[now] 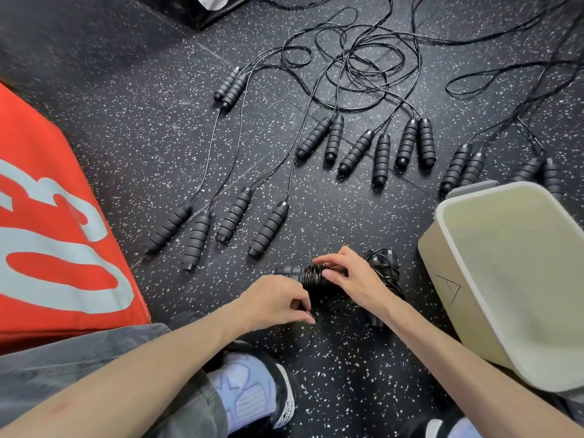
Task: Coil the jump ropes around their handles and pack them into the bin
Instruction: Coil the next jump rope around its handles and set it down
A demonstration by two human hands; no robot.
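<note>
Left hand (278, 298) fingers pinch cord; right hand (350, 276) fingers grip half-hidden coiled handles (311, 276).

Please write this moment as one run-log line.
left hand: pinches cord | right hand: holds coiled handles | bin: nothing inside

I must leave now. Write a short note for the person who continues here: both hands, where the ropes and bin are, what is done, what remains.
Left hand: pinches the cord beside the bundle.
Right hand: fingers curled on the half-coiled rope, keeping its wraps on the handles.
Coiled rope: lies on the floor just behind the right hand.
Bin: to the right, nothing visible in it.
Loose ropes: spread ahead, cords tangled.
Left: finish this coil, coil the rest, pack all.
</note>
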